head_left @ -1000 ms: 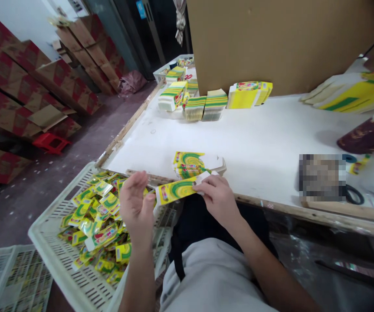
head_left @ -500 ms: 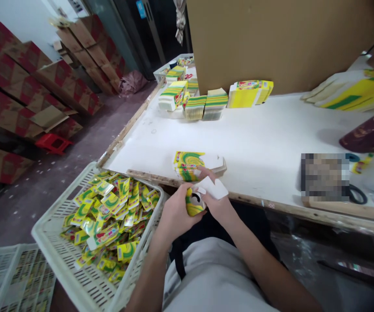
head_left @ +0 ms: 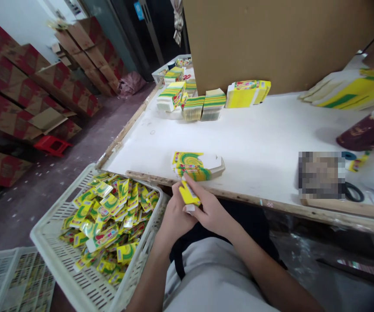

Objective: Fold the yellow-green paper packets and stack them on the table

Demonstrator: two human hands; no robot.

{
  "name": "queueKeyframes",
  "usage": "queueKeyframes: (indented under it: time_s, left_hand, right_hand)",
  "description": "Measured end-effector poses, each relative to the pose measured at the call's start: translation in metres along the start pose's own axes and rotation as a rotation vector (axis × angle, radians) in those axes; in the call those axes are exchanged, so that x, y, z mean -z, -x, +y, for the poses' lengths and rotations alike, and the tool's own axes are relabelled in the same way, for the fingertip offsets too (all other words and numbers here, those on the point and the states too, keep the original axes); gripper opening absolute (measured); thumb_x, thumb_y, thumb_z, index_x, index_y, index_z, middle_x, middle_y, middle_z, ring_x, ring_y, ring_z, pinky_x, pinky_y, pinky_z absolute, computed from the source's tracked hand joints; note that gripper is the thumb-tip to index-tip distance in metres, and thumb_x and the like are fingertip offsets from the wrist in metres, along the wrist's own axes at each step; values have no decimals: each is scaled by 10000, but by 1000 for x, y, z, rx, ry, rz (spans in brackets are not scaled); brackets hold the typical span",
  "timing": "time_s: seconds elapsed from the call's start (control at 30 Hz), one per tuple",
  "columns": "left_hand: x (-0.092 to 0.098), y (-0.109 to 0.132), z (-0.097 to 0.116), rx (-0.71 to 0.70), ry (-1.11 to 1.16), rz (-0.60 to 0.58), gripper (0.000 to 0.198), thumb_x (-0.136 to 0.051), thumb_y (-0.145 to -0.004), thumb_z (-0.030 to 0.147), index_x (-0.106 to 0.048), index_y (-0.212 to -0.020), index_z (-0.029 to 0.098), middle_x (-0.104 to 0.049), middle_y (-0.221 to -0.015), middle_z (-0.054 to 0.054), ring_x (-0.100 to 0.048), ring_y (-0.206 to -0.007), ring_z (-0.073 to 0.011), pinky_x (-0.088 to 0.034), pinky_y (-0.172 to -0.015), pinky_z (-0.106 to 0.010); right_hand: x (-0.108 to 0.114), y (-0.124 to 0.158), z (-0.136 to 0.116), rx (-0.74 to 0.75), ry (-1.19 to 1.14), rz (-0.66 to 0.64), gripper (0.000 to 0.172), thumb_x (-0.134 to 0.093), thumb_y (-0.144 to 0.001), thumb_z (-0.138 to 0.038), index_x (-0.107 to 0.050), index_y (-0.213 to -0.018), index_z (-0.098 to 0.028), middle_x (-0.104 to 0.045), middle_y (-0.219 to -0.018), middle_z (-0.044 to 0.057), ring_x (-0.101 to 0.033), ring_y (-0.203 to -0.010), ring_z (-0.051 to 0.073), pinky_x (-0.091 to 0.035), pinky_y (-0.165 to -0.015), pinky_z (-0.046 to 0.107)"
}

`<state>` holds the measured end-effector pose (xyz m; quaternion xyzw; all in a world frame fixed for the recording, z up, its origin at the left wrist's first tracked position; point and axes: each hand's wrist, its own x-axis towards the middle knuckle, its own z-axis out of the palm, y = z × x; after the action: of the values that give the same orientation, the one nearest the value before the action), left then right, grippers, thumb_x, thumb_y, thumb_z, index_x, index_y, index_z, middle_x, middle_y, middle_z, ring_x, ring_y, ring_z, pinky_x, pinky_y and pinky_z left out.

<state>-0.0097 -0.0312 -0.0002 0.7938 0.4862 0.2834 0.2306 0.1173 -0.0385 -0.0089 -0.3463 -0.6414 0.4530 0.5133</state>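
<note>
A small yellow box (head_left: 188,193) is held between both hands in front of the table's near edge. My left hand (head_left: 175,212) wraps round its left and lower side. My right hand (head_left: 206,207) grips it from the right, with the fingers over its top and the thumb low on a white flap. Just beyond the hands, a stack of flat yellow-green cartons (head_left: 191,166) lies on the white table (head_left: 248,143). To the left, a white crate (head_left: 66,264) holds many yellow packets (head_left: 109,216).
Carton stacks (head_left: 203,106) stand at the table's back by a brown board (head_left: 271,43). At right are a dark cup (head_left: 358,132), gloves (head_left: 333,89) and a black ring-shaped handle (head_left: 355,193). Red-brown boxes (head_left: 21,91) and a red stool (head_left: 53,145) are at left.
The box's open end and raised white flaps no longer show. My right hand has moved left and closed over the box. The view has shifted slightly.
</note>
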Motion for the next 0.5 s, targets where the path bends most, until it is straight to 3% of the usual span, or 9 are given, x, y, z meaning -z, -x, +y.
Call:
queueKeyframes:
  time_s: [0.1,0.23,0.3,0.37,0.43,0.5]
  left_hand:
    - [-3,0,-4,-13,-43,105,577,-574,-673,173,-295,-1178,157,-437,-1107,-141,-542,-989,-229,-466,-808,-371]
    - [1,-2,-1,60,-133,133,549,-623,-615,164,-386,-1109,184,-476,-1044,-85,-510,-1016,-247,-433,-860,-404]
    - [6,-4,1,67,-165,114,497,-630,-606,169,-435,-1061,201,-516,-1000,-63,-521,-982,-245,-434,-849,-399]
    - [12,-5,0,67,-170,92,513,-642,-595,183,-453,-1071,206,-539,-1009,-62,-531,-968,-242,-436,-845,-387]
    - [17,-6,-1,66,-161,80,526,-648,-587,187,-469,-1081,207,-554,-1027,-63,-539,-973,-235,-435,-852,-373]
    - [23,-6,-2,65,-133,46,515,-651,-589,194,-492,-1078,212,-574,-1023,-54,-554,-960,-220,-441,-845,-353]
  right_hand:
    - [2,-1,5,87,148,30,615,-413,-754,-7,-425,-1329,-223,-466,-1358,47,-408,-1262,181,-300,-1077,350]
    - [9,-3,12,34,191,242,600,-400,-774,-19,-409,-1340,-217,-487,-1339,65,-449,-1232,196,-341,-1053,364]
    - [11,-3,11,37,252,178,653,-450,-782,-55,-295,-1396,-217,-382,-1415,79,-345,-1304,225,-302,-1071,404]
    - [12,-1,9,51,331,31,718,-468,-769,-47,-212,-1422,-200,-264,-1470,98,-221,-1355,244,-268,-1081,431]
    - [14,0,6,44,388,-59,675,-443,-771,-20,-274,-1402,-189,-232,-1478,117,-200,-1360,249,-277,-1074,440]
    - [19,1,4,42,406,-91,545,-435,-786,-20,-461,-1302,-195,-311,-1443,128,-279,-1333,252,-316,-1051,442]
